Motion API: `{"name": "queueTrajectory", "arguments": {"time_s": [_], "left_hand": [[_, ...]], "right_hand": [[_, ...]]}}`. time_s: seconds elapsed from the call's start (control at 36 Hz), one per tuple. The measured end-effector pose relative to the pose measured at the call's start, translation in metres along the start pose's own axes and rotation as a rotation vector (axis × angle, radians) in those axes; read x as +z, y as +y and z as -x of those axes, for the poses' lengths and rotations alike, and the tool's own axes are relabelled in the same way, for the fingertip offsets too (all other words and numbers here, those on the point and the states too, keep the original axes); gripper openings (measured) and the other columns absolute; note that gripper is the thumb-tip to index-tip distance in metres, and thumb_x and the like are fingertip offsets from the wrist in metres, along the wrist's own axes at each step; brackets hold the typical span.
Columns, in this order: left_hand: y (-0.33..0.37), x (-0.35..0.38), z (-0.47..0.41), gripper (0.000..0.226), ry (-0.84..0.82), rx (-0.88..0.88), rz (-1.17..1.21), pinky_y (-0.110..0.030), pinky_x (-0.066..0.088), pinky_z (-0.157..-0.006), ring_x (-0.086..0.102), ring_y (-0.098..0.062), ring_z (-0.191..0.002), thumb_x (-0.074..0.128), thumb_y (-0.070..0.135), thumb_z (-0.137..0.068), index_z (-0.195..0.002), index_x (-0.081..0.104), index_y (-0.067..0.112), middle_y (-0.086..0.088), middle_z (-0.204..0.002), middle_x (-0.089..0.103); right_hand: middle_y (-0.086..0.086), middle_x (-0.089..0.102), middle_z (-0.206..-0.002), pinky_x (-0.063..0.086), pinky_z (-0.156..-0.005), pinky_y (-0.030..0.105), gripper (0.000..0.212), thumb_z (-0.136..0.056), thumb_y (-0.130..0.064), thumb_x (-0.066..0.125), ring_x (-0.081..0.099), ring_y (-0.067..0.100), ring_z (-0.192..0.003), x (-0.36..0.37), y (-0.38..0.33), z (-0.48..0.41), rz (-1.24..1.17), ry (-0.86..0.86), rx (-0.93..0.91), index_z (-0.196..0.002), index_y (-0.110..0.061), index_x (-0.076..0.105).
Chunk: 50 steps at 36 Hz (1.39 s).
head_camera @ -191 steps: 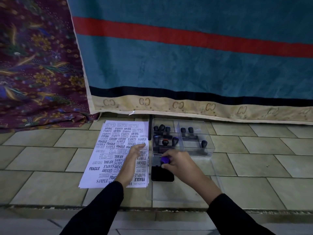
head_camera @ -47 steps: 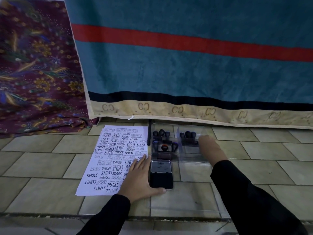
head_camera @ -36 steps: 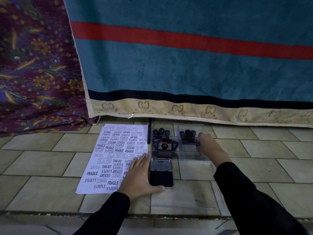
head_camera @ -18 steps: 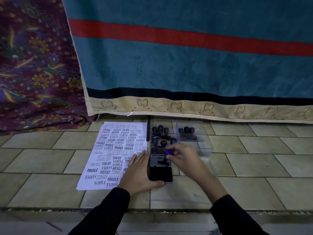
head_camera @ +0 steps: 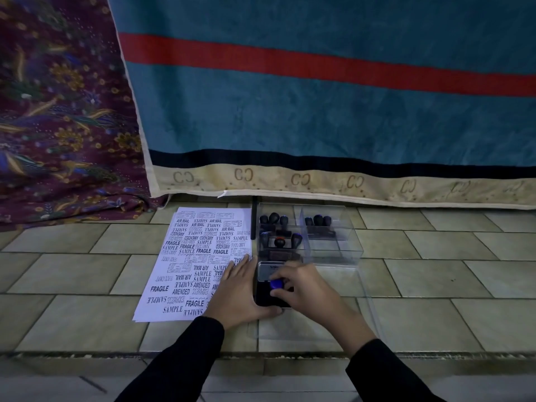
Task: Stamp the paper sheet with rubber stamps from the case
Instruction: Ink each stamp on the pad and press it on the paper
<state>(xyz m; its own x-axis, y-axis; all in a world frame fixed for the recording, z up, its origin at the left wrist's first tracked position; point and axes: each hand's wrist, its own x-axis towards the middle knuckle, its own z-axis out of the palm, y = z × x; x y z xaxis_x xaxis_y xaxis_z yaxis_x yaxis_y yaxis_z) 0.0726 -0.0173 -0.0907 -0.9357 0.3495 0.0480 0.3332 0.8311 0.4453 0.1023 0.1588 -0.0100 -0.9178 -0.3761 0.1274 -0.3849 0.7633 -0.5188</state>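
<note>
Pressing a blue-knobbed rubber stamp [head_camera: 276,284] onto the black ink pad [head_camera: 268,297], the right hand [head_camera: 307,288] has its grip closed on it; the left hand [head_camera: 237,294] lies flat and open; the white paper sheet [head_camera: 174,274] is largely stamped, gaps remaining.

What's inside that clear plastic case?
Dark-handled rubber stamps stand in two compartments of the clear plastic case; a second group sits right. Their printing faces are hidden underneath.

A floor of pale beige rectangular tiles [head_camera: 435,280] is carrying everything. A white paper sheet [head_camera: 185,274] crowded with black stamped words is lying flat on it, a clear plastic compartmented case [head_camera: 348,245] is sitting just beside the sheet, and a black ink pad [head_camera: 265,294] is resting between them.
</note>
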Motion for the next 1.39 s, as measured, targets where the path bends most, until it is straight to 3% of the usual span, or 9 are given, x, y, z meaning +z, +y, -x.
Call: {"name": "queueTrajectory", "arguments": {"time_s": [0.19, 0.33, 0.53, 0.64, 1.06, 1.17, 1.31, 1.33, 1.39], "left_hand": [[-0.002, 0.002, 0.000, 0.132, 0.018, 0.019, 0.007, -0.022, -0.017, -0.113, -0.007, 0.003, -0.142, 0.047, 0.095, -0.054, -0.154, 0.002, 0.022, 0.001, -0.163, 0.008], [-0.001, 0.003, -0.001, 0.129, 0.017, 0.017, -0.006, -0.026, -0.013, -0.116, -0.001, -0.007, -0.148, 0.049, 0.094, -0.054, -0.153, 0.005, 0.023, -0.001, -0.163, 0.011], [-0.001, 0.002, -0.001, 0.128, 0.028, 0.024, -0.002, -0.027, -0.011, -0.117, 0.003, -0.010, -0.149, 0.051, 0.092, -0.055, -0.153, 0.008, 0.021, -0.003, -0.162, 0.013], [-0.002, 0.003, -0.002, 0.125, 0.037, 0.025, -0.002, -0.028, -0.009, -0.117, 0.005, -0.011, -0.149, 0.053, 0.090, -0.055, -0.152, 0.011, 0.023, -0.002, -0.162, 0.016], [-0.002, 0.002, -0.001, 0.131, 0.008, 0.026, 0.011, -0.029, -0.008, -0.119, 0.001, -0.007, -0.148, 0.051, 0.094, -0.052, -0.153, 0.010, 0.021, 0.001, -0.162, 0.014], [-0.003, -0.002, 0.003, 0.118, 0.058, -0.023, 0.265, -0.026, 0.001, -0.116, 0.007, 0.010, -0.134, 0.046, 0.095, -0.058, -0.152, 0.013, 0.031, 0.024, -0.145, 0.020], [-0.006, -0.010, 0.002, 0.035, 0.062, -0.178, 0.812, -0.031, 0.031, -0.104, 0.039, 0.005, -0.129, 0.042, 0.058, -0.088, -0.122, 0.043, 0.054, 0.031, -0.133, 0.046], [-0.005, -0.014, -0.001, 0.029, 0.088, -0.224, 0.883, -0.032, 0.032, -0.100, 0.042, -0.001, -0.128, 0.041, 0.057, -0.089, -0.117, 0.047, 0.052, 0.029, -0.129, 0.050], [-0.005, -0.026, -0.006, 0.042, 0.151, -0.278, 0.988, -0.039, 0.030, -0.104, 0.045, -0.009, -0.125, 0.041, 0.066, -0.080, -0.113, 0.051, 0.043, 0.017, -0.129, 0.056]], "right_hand": [[0.005, 0.068, -0.100, 0.052, -0.079, 0.029, 0.027, -0.075, -0.021, 0.075, 0.062, 0.018, -0.088, 0.000, -0.003, -0.006, 0.069, -0.066, -0.021, -0.101, -0.013, 0.070], [0.003, 0.069, -0.098, 0.047, -0.075, 0.020, 0.024, -0.076, -0.022, 0.075, 0.063, 0.017, -0.088, -0.001, 0.000, -0.013, 0.059, -0.014, 0.026, -0.097, -0.013, 0.071], [0.005, 0.067, -0.104, 0.047, -0.080, 0.022, 0.026, -0.081, -0.024, 0.070, 0.061, 0.017, -0.093, -0.004, 0.001, -0.016, 0.107, -0.040, -0.001, -0.104, -0.013, 0.068], [0.007, 0.064, -0.101, 0.051, -0.082, 0.030, 0.024, -0.084, -0.023, 0.068, 0.061, 0.020, -0.092, -0.009, 0.000, -0.017, 0.106, -0.015, -0.011, -0.103, -0.009, 0.066], [0.007, 0.069, -0.104, 0.046, -0.087, 0.025, 0.026, -0.081, -0.019, 0.070, 0.062, 0.021, -0.097, 0.000, 0.001, -0.020, 0.084, 0.022, 0.063, -0.105, -0.010, 0.069], [0.008, 0.070, -0.104, 0.045, -0.086, 0.023, 0.025, -0.081, -0.018, 0.069, 0.063, 0.021, -0.096, 0.003, 0.003, -0.020, 0.067, 0.035, 0.071, -0.105, -0.010, 0.069], [0.009, 0.069, -0.104, 0.049, -0.088, 0.028, 0.023, -0.084, -0.016, 0.067, 0.063, 0.020, -0.093, 0.003, 0.007, -0.019, 0.005, 0.078, 0.105, -0.106, -0.009, 0.069], [0.009, 0.069, -0.105, 0.050, -0.088, 0.027, 0.025, -0.084, -0.016, 0.067, 0.064, 0.020, -0.093, 0.003, 0.007, -0.018, -0.015, 0.087, 0.119, -0.108, -0.010, 0.069], [0.008, 0.068, -0.107, 0.050, -0.082, 0.013, 0.029, -0.083, -0.016, 0.069, 0.065, 0.016, -0.089, 0.003, 0.008, -0.018, -0.065, 0.126, 0.155, -0.112, -0.011, 0.067]]}}
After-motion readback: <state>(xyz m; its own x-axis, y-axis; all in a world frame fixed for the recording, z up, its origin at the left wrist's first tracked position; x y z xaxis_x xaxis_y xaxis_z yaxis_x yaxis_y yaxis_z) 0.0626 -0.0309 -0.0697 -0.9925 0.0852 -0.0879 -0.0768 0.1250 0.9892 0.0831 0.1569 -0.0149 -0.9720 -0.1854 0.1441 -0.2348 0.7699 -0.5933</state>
